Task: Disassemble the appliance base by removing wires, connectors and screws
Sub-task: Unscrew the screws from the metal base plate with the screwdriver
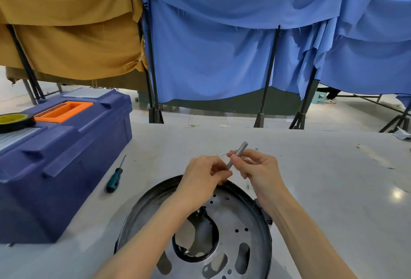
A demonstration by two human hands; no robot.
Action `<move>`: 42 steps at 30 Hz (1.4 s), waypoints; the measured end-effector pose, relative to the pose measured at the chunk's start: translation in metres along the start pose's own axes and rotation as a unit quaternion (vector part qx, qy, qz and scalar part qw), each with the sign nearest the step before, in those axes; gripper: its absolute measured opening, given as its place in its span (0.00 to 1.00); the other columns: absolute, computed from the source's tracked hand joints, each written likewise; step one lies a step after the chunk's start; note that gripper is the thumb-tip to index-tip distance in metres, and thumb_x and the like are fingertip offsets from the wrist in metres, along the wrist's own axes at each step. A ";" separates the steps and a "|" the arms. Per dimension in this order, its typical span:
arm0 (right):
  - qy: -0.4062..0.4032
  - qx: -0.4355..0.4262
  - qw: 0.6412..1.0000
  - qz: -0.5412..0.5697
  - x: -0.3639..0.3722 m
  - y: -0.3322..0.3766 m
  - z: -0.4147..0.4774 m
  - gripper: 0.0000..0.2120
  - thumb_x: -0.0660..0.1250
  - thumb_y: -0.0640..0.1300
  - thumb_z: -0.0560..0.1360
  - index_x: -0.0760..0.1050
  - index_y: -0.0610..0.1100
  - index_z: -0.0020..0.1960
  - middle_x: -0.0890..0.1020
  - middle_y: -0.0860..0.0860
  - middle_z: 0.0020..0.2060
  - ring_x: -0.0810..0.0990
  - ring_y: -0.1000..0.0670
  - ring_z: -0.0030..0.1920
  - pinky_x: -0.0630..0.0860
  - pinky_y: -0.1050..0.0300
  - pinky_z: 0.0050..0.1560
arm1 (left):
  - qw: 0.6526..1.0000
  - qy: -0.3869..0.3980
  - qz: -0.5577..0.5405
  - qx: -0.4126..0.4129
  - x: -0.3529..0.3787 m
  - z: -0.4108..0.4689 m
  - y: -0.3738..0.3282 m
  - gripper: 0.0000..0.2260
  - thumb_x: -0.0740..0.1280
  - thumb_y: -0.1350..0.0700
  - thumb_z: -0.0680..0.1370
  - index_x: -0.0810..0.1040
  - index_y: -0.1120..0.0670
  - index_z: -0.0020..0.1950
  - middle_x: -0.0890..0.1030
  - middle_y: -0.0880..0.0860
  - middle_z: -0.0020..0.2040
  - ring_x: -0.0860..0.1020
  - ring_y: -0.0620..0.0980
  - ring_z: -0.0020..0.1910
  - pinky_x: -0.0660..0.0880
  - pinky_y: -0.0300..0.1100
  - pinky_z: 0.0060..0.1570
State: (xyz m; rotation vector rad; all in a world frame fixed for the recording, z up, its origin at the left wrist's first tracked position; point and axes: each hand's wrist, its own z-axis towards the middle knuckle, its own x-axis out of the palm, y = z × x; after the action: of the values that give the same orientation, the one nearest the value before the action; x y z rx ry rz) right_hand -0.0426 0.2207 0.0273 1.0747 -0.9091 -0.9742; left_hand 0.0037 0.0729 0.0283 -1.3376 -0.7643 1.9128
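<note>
Appliance base (226, 223) lies near, centre. Above its far rim, left hand (200, 176) and right hand (258, 169), close together, both pinch a grey sleeve (237, 154). Best to pull straight along it, gently.

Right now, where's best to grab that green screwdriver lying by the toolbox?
Probably grip the screwdriver by its thick green handle, coming from above: it lies flat, handle nearest you, thin shaft pointing away, toolbox close on its left.
</note>
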 end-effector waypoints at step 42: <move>0.132 0.044 0.930 -0.341 0.001 -0.025 0.001 0.12 0.65 0.48 0.79 0.84 0.44 0.44 0.84 0.44 0.35 0.75 0.55 0.34 0.71 0.60 0.40 | 0.848 0.018 0.454 -0.271 -0.091 0.007 0.137 0.19 0.53 0.64 0.80 0.69 0.49 0.68 0.62 0.60 0.69 0.59 0.60 0.68 0.63 0.58 0.63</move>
State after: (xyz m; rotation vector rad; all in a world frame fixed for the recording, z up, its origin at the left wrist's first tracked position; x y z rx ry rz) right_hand -0.0481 0.2152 0.0037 1.6072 -0.3471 -1.3156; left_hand -0.0066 -0.0823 -0.0249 -2.3999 -0.7434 2.4469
